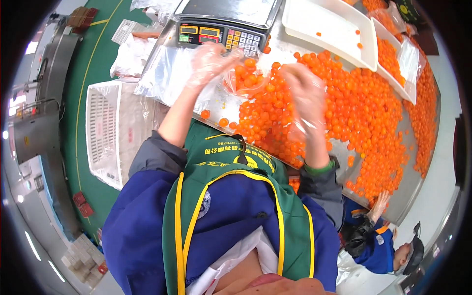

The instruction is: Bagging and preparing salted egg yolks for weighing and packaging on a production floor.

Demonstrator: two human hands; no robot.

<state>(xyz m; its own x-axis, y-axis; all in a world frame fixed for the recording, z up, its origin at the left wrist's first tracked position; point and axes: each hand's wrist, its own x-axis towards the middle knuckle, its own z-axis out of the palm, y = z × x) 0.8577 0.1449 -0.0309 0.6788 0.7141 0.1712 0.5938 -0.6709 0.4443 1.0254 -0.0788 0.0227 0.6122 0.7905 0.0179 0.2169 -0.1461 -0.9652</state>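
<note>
My left hand (211,64), in a clear glove, grips the upper edge of a transparent plastic bag (243,81) with orange balls in it. My right hand (302,96), also gloved, is curled over the heap of small orange balls (361,110) just right of the bag; whatever its fingers may hold is hidden. The heap covers much of the metal table (408,201). A stack of flat clear bags (162,76) lies left of my left hand. A digital scale (219,34) with a steel platform stands directly beyond that hand.
White trays (324,12) stand at the back right, some holding orange balls. A white slotted crate (103,128) is left of the table. A co-worker (373,250) at lower right has a gloved hand (381,204) at the heap. Machinery (34,137) runs along the far left.
</note>
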